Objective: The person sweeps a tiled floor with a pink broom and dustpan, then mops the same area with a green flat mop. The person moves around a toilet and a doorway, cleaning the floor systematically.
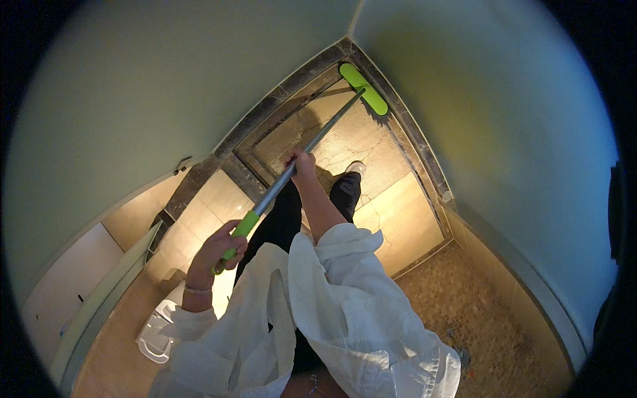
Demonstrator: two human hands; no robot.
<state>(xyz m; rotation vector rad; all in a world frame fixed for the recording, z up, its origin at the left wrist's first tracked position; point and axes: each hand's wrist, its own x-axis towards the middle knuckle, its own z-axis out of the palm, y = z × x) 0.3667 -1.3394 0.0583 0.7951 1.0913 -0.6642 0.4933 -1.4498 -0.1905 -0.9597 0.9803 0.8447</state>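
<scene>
A long broom runs diagonally from my body towards the far corner of the floor. My left hand (219, 248) is wrapped around its green grip (246, 225) at the near end. Farther along, my right hand (302, 165) holds the grey metal pole (328, 127). The green broom head (363, 89) lies along the stone border on the right, close to the corner. Its dark bristles (379, 115) show at the lower end and touch the floor around the ribbed stone panel (368, 144).
Walls meet above a dark marble skirting (278, 102). My shoe (356, 167) stands on the ribbed panel. A white lidded bin (158, 333) is at lower left, near a door edge (109, 303). Mosaic flooring (448, 288) begins at lower right, with small items (464, 357) on it.
</scene>
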